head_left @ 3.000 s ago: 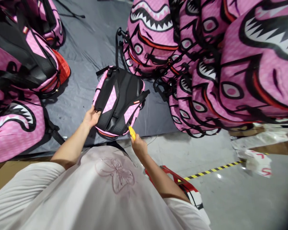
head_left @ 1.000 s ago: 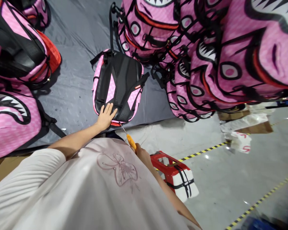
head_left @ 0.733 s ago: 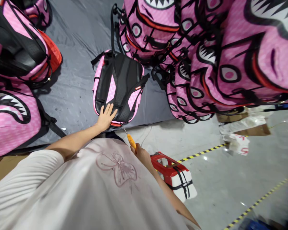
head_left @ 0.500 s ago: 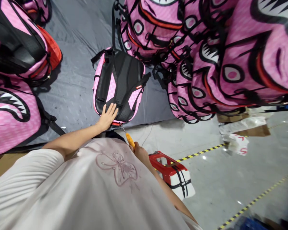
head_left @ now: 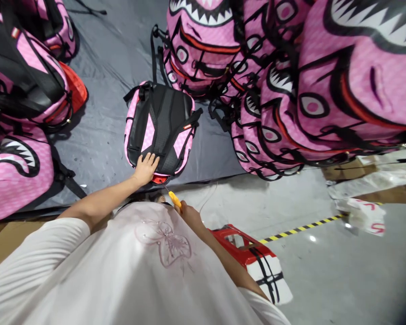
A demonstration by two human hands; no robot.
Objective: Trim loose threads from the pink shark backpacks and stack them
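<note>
A small pink and black backpack (head_left: 162, 122) lies on the grey-covered table near its front edge, with the black padded back and straps facing up. My left hand (head_left: 146, 168) rests flat on its lower end, fingers stretched out. A red piece (head_left: 159, 179) shows at that end, just past my fingers. My right hand (head_left: 189, 214) is closed round a yellow-handled tool (head_left: 174, 198) with a thin metal shaft, like a soldering iron. Its tip points at the red piece; whether it touches cannot be made out.
Pink backpacks (head_left: 314, 104) with shark-mouth prints crowd the table's right side. More backpacks (head_left: 23, 158) lie at the left. A red and white stool-like object (head_left: 253, 257) stands on the floor to the right. Cardboard and plastic wrapping (head_left: 368, 180) lie beyond it. A thin cord (head_left: 208, 198) hangs near my right hand.
The view has shifted, so the backpack sits a little lower and further left. More of the red piece shows at its end. Both hands keep their hold.
</note>
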